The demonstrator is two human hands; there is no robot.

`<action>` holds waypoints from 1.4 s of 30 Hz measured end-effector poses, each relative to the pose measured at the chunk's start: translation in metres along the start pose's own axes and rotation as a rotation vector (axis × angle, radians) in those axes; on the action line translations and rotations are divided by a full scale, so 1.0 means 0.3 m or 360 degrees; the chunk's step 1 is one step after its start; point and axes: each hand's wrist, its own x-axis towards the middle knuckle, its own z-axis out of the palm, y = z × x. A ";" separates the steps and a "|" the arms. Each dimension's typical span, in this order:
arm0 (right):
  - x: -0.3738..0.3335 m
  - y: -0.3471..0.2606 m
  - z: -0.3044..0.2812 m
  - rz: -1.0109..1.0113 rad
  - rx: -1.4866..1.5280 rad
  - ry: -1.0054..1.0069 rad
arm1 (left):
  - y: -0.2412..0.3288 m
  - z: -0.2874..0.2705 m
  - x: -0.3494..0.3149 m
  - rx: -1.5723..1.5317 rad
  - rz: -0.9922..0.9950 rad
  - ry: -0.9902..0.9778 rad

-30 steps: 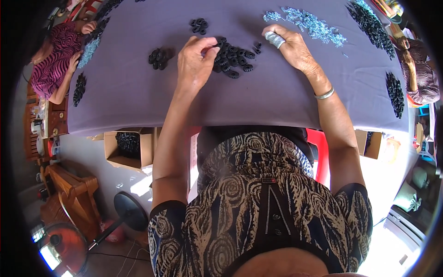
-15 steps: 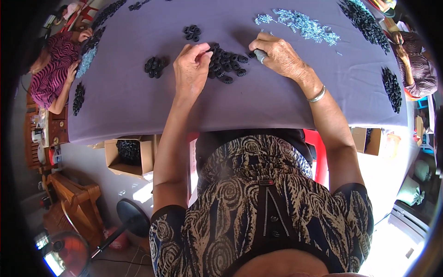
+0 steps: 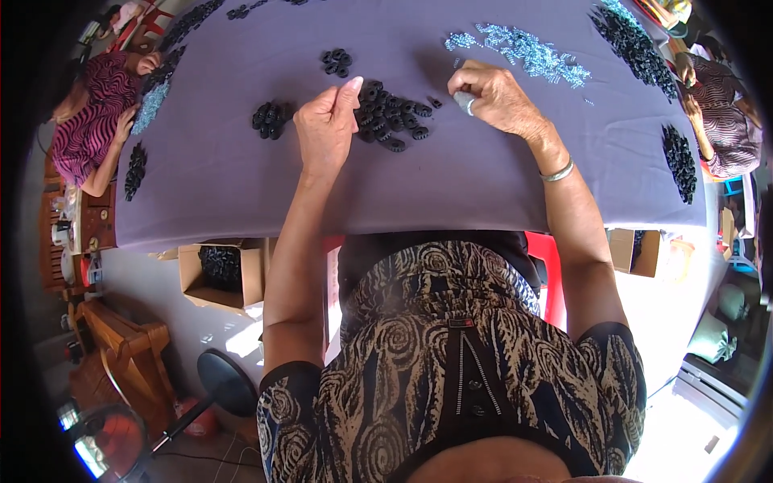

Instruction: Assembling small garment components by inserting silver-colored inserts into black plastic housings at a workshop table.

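My left hand (image 3: 325,133) is closed at the left edge of a heap of black ring-shaped pieces (image 3: 392,113), thumb pressed to the fingers. Whatever it pinches is hidden. To the right of the heap, my right hand (image 3: 501,98) is also closed, fingertips together, with a grey cover on one digit and a bangle at the wrist. What lies in its pinch is too small to make out. One small black piece (image 3: 436,103) rests on the cloth between the heap and my right hand. Two smaller clusters of black pieces, one left (image 3: 271,119) and one farther back (image 3: 336,61), lie apart.
Small shiny coil-like pieces (image 3: 531,52) spread beyond my right hand on the purple-grey tablecloth (image 3: 451,185). More black pieces (image 3: 680,163) lie at the right edge. A person (image 3: 93,121) sits at the left, another at the right (image 3: 721,121). An open carton (image 3: 250,278) stands below the table.
My right hand has drawn slightly right and down, away from the small black piece. My left hand has shifted a little left and turned, its thumb now pointing up.
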 end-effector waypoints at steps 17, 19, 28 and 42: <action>0.002 -0.046 0.119 -0.0471 -0.0541 0.0024 | -0.052 -0.012 0.029 -0.0104 0.0086 0.0189; 0.005 -0.049 0.124 -0.0590 -0.0562 0.0174 | -0.039 0.001 0.019 -0.0111 0.0130 0.0221; 0.003 -0.052 0.110 -0.0550 -0.0621 0.0099 | -0.018 0.082 -0.031 -0.0092 0.0292 -0.0151; -0.003 -0.069 0.102 -0.0303 -0.0086 0.0084 | -0.044 0.096 -0.038 -0.0037 0.0472 -0.0424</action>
